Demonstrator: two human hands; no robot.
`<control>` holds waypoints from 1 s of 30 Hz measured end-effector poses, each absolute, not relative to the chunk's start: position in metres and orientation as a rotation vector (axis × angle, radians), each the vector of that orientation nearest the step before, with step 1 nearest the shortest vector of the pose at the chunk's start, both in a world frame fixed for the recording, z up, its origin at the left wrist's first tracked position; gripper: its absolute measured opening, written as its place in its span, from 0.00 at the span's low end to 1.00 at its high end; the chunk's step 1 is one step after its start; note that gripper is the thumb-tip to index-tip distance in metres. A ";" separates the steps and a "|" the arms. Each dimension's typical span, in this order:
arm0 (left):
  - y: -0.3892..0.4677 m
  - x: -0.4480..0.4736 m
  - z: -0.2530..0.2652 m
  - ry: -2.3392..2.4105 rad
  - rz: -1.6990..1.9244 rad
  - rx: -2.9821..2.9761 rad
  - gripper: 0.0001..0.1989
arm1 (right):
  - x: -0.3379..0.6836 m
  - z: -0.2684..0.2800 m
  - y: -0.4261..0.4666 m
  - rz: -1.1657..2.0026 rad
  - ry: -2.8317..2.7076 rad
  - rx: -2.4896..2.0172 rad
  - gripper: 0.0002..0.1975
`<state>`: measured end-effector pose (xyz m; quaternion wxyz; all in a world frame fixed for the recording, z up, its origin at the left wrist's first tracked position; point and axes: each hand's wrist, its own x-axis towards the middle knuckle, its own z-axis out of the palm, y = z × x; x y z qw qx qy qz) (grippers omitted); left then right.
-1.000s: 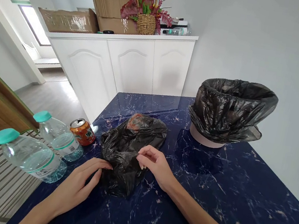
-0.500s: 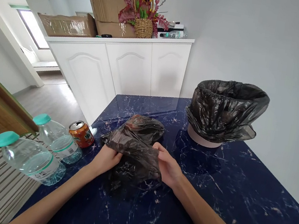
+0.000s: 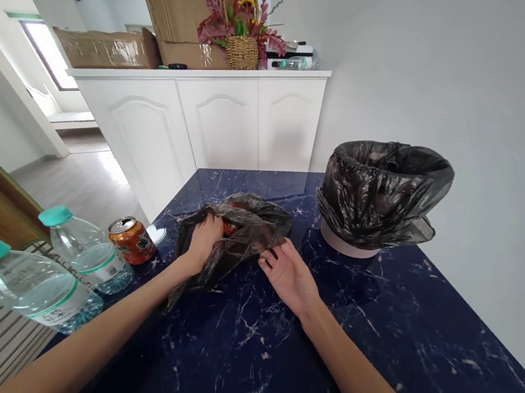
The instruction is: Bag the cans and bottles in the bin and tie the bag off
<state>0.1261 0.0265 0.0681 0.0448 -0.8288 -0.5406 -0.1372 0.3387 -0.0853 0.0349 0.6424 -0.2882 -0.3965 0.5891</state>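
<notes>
Bag [image 3: 238, 246] stretches between left fingers [image 3: 212, 223] and right fingers [image 3: 291, 253].

Bottles [image 3: 36, 285] and a can [image 3: 134, 245] crowd the black bag's [image 3: 262, 213] left, lined bin [image 3: 378, 200] blocks right-rear, desk [image 3: 232, 367] in front's pretty roomy tbh.

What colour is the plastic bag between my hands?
The plastic bag is black and slightly see-through, shown in the head view.

Flower basket [image 3: 242, 52] atop white cabinet [image 3: 228, 119]
</notes>
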 end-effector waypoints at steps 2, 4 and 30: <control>0.023 0.132 0.072 -1.722 -0.345 -2.474 0.19 | 0.342 0.034 -0.083 1.340 -0.890 -0.651 0.16; 0.017 0.135 0.079 -1.750 -0.286 -2.461 0.20 | 0.345 0.033 -0.080 1.342 -0.869 -0.636 0.16; -0.237 -0.049 0.159 -2.123 -0.411 -1.921 0.22 | 0.353 0.023 -0.081 1.519 -0.583 -0.483 0.11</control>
